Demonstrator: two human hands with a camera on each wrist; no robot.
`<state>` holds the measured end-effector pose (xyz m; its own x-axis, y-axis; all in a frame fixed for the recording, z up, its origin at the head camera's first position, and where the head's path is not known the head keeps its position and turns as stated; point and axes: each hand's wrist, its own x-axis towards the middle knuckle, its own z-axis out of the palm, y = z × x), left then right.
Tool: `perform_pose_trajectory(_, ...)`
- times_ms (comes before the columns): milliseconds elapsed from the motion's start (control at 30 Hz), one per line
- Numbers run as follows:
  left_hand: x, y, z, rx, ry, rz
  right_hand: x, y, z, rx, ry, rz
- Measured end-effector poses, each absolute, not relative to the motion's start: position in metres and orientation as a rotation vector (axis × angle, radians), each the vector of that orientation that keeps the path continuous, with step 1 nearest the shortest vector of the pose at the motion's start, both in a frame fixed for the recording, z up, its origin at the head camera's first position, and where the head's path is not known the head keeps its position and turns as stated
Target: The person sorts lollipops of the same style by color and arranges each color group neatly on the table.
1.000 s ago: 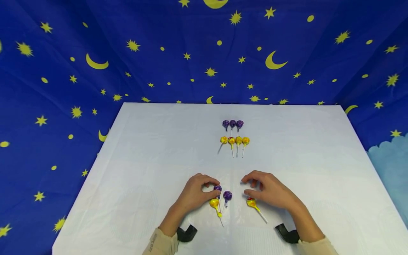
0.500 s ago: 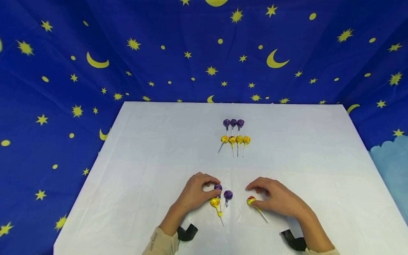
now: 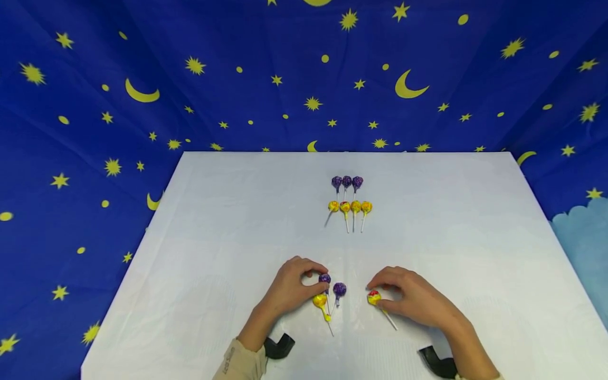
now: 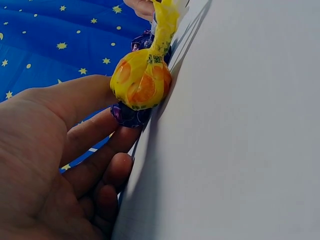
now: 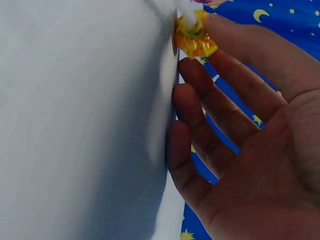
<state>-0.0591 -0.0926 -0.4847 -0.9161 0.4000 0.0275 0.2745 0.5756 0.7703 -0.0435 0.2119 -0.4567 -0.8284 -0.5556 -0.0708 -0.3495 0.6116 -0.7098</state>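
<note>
My left hand pinches the head of a purple-wrapped lollipop between thumb and forefinger, low over the white table. Just in front of that thumb lies a yellow lollipop, whose orange-slice print shows in the left wrist view. Another purple lollipop lies slightly to the right, apart from the fingers. On the other side, my right hand has its thumb and forefinger around the head of a yellow-and-red lollipop, its stick slanting toward me. In the right wrist view the yellow wrapper sits at the thumb tip.
Farther back on the white table lie a row of three purple lollipops and, just nearer, a row of several yellow lollipops. Blue star-and-moon cloth hangs behind the table. Black curved pieces sit at both wrists.
My right hand has shifted right and toward me, and its thumb and forefinger have closed in on the yellow-and-red lollipop. My left hand stays put on its purple lollipop.
</note>
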Motion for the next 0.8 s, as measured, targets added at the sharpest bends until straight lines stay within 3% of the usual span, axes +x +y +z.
perform_pose_trajectory(800,-0.0634,-0.0942,-0.4781,0.495,2.571,1.36,-0.039,0.2076,-0.4638,-0.716,2.556,-1.133)
